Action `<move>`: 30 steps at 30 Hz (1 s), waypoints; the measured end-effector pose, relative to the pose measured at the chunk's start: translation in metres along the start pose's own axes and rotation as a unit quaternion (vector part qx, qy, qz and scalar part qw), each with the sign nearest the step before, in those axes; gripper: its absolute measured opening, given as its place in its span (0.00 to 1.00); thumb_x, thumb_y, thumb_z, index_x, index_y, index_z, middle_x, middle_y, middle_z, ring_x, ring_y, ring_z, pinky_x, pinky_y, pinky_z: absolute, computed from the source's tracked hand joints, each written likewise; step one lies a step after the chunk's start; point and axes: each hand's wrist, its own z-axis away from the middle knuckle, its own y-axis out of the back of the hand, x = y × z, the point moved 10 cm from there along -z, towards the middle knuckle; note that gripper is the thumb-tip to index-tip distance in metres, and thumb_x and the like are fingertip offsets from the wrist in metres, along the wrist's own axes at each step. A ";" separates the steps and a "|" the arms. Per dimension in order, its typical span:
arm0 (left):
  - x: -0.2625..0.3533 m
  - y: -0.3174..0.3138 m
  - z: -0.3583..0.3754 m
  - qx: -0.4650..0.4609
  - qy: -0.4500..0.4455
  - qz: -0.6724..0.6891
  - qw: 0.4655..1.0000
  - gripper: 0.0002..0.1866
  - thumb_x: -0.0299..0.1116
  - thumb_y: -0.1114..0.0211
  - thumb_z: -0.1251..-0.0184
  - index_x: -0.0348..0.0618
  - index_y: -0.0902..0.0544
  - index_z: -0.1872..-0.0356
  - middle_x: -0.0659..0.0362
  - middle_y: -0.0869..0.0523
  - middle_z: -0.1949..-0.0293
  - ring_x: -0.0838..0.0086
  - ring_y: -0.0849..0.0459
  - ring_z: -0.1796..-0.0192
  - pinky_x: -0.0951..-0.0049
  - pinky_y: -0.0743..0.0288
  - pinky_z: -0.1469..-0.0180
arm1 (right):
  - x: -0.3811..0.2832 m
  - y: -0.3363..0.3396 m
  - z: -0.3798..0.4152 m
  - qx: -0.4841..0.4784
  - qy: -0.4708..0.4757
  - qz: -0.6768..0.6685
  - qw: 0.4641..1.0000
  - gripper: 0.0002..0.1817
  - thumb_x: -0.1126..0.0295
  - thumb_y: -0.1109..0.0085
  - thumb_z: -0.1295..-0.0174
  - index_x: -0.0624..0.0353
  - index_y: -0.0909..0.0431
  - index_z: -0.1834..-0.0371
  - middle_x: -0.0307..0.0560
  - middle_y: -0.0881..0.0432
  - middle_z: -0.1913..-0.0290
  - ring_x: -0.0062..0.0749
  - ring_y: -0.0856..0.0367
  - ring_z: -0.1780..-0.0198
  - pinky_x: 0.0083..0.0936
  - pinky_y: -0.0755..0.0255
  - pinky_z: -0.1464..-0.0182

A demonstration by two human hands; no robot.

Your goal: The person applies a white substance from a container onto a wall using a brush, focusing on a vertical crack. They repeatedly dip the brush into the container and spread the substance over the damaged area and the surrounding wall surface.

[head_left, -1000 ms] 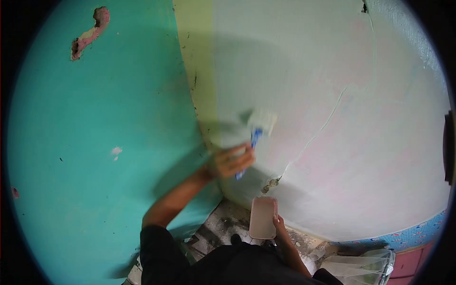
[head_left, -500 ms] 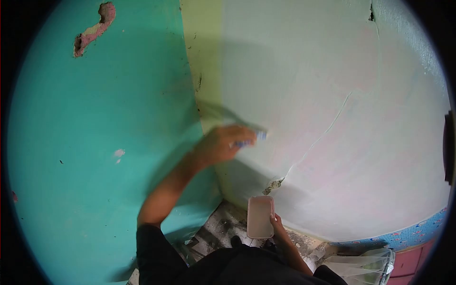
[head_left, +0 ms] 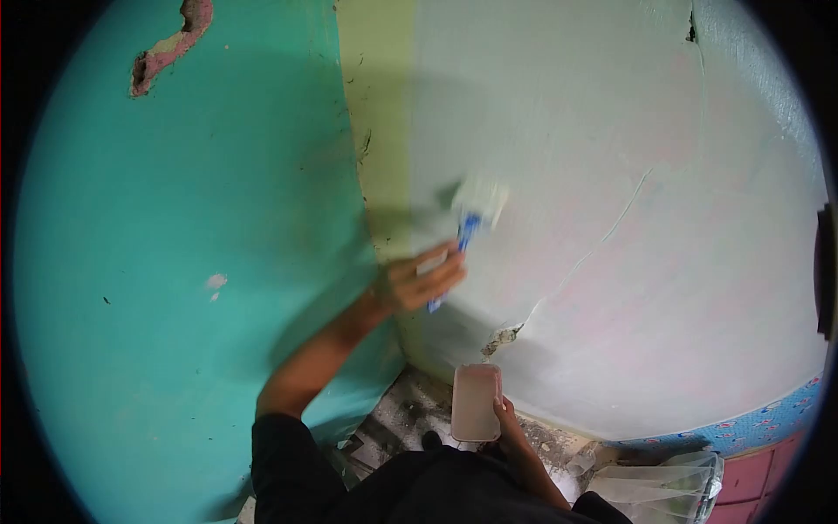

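My left hand [head_left: 425,278] grips the blue handle of a wide paintbrush [head_left: 470,220] in front of the pale wall [head_left: 567,131]. The pale bristles point up at the wall, slightly blurred by motion. Lower down, my right hand [head_left: 506,417] holds a rectangular tray [head_left: 477,403] by its right edge. The tray has a pinkish rim and a greyish-beige inside. A thin crack [head_left: 604,237] runs diagonally down the pale wall to a chipped hole [head_left: 503,339] just above the tray.
On the left stands a turquoise wall [head_left: 175,218] with a broken pink gouge [head_left: 166,52]. A yellowish strip [head_left: 384,140] runs along the corner. Below are a stained floor [head_left: 397,419], clear plastic sheeting [head_left: 655,489] and pink panels [head_left: 751,489] at the lower right.
The brush has swung from nearly level to upright, bristles now higher on the wall and in fuller view. My left hand is slightly lower. The tray has hardly moved.
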 end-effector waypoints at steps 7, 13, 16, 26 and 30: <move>0.099 -0.067 0.171 -0.248 0.165 0.197 0.934 0.16 0.24 0.37 0.43 0.46 0.18 0.51 0.60 0.17 0.48 0.66 0.20 0.40 0.71 0.16 0.52 | -0.002 0.003 -0.002 0.015 0.000 0.003 1.000 0.38 0.46 0.51 0.29 0.57 0.52 0.27 0.62 0.32 0.37 0.45 0.25 0.40 0.42 0.23 0.46; -0.004 -0.028 0.062 -0.180 0.232 0.248 0.923 0.22 0.18 0.39 0.51 0.48 0.17 0.52 0.58 0.17 0.48 0.65 0.17 0.45 0.68 0.17 0.51 | -0.008 -0.013 -0.008 -0.002 0.012 0.016 1.000 0.39 0.44 0.50 0.30 0.57 0.51 0.27 0.61 0.32 0.37 0.45 0.26 0.38 0.42 0.23 0.46; -0.048 0.017 -0.044 -0.169 0.198 0.210 0.942 0.24 0.12 0.38 0.56 0.42 0.16 0.54 0.54 0.15 0.49 0.61 0.16 0.46 0.66 0.19 0.47 | -0.001 -0.016 -0.018 -0.007 0.000 0.013 1.000 0.40 0.43 0.49 0.31 0.57 0.51 0.26 0.60 0.33 0.36 0.44 0.27 0.38 0.41 0.23 0.46; -0.071 0.056 -0.155 0.094 0.054 0.017 0.994 0.18 0.20 0.30 0.47 0.46 0.15 0.53 0.57 0.16 0.48 0.65 0.15 0.46 0.73 0.14 0.53 | 0.001 -0.019 -0.023 -0.046 0.030 -0.010 0.998 0.41 0.44 0.48 0.31 0.58 0.50 0.26 0.58 0.31 0.38 0.41 0.26 0.40 0.38 0.27 0.41; 0.003 -0.006 -0.054 -0.003 0.054 0.008 0.999 0.17 0.21 0.30 0.45 0.43 0.15 0.52 0.58 0.17 0.45 0.63 0.16 0.44 0.71 0.14 0.50 | -0.014 -0.009 -0.017 -0.015 -0.001 0.017 1.000 0.40 0.45 0.47 0.31 0.59 0.50 0.26 0.58 0.30 0.40 0.40 0.25 0.41 0.37 0.28 0.41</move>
